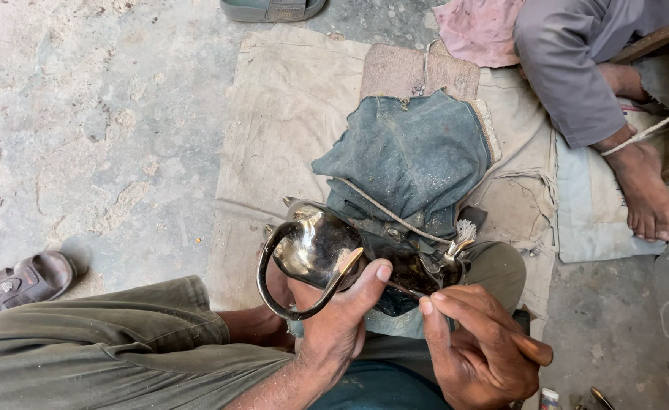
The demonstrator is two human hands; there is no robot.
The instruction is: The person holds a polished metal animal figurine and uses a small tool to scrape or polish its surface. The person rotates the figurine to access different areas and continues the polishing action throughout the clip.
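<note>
item: polished metal jug (315,250), lying on its side across the lap against a blue cloth pad (410,156), long axis running left to right, curved handle (273,292) toward the wearer. left hand (338,323) steadies it from below, thumb pressed on the handle's upper end. right hand (479,345), just right of it, pinches a thin tool (404,289) between thumb and forefinger, tip aimed left at the body; open room lies left over the tan mat (273,114).

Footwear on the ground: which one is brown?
The sandal at the left edge, beside the person's olive trouser leg, is brown. The other one, the slipper at the top edge, is grey-green.
</note>
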